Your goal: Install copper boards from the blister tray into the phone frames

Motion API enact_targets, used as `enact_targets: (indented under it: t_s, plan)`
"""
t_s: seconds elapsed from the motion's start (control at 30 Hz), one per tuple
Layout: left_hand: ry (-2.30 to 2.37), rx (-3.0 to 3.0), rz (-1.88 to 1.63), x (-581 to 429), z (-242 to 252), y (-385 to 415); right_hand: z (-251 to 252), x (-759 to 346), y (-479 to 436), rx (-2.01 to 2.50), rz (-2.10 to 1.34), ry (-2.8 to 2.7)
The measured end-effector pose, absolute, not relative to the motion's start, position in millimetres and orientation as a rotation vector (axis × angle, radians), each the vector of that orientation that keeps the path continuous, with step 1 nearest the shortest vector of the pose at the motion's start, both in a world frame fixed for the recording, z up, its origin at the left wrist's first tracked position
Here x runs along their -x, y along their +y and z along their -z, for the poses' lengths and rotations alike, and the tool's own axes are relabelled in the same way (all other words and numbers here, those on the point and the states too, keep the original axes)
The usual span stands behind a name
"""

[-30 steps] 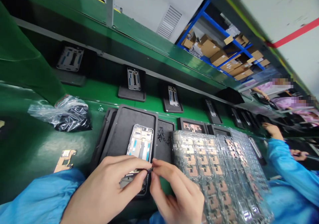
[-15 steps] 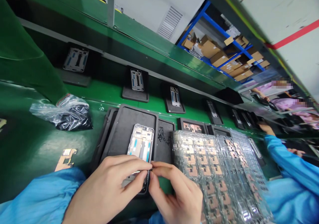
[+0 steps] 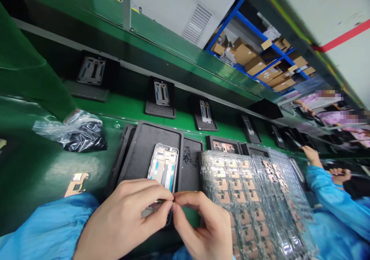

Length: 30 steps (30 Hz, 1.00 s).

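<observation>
Left hand (image 3: 124,217), right hand (image 3: 202,223) lowered, fingers (image 3: 180,195) meeting over phone frame (image 3: 163,171).

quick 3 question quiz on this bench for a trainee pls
1. True or false: the person's bare left hand and bare right hand meet over the silver metal phone frame lying in the black rectangular tray.
2. What lies directly right of that tray? A) a cardboard box B) a stack of clear plastic trays of copper-coloured parts C) a soldering iron
3. Fill in: the co-worker's long work-coat sleeve at far right is ____.

Key: 1 true; 2 B; 3 blue
</observation>
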State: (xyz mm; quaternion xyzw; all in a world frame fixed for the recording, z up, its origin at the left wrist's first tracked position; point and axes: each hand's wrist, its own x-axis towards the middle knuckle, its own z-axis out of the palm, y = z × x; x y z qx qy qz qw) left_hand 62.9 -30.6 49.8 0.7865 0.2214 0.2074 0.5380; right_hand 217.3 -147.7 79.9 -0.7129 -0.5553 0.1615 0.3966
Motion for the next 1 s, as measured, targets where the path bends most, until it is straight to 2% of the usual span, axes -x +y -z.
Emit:
enact_targets:
  t_s: [0.17,0.5,0.73,1.0]
  plan:
    - [0.578,-1.764,-0.456,-63,-49,-30,-81,-218,-150,1.813,-0.456,-1.406]
    - [0.575,-1.501,-0.104,-66,-55,-16,-78,-222,-154,1.892,-0.42,-1.515]
    - [0.647,-1.547,-0.133,-63,-47,-21,-74,-219,-153,1.912,-0.299,-1.515]
    - [0.672,-1.771,-0.182,-62,-49,-23,-68,-216,-152,1.883,-0.606,-1.251]
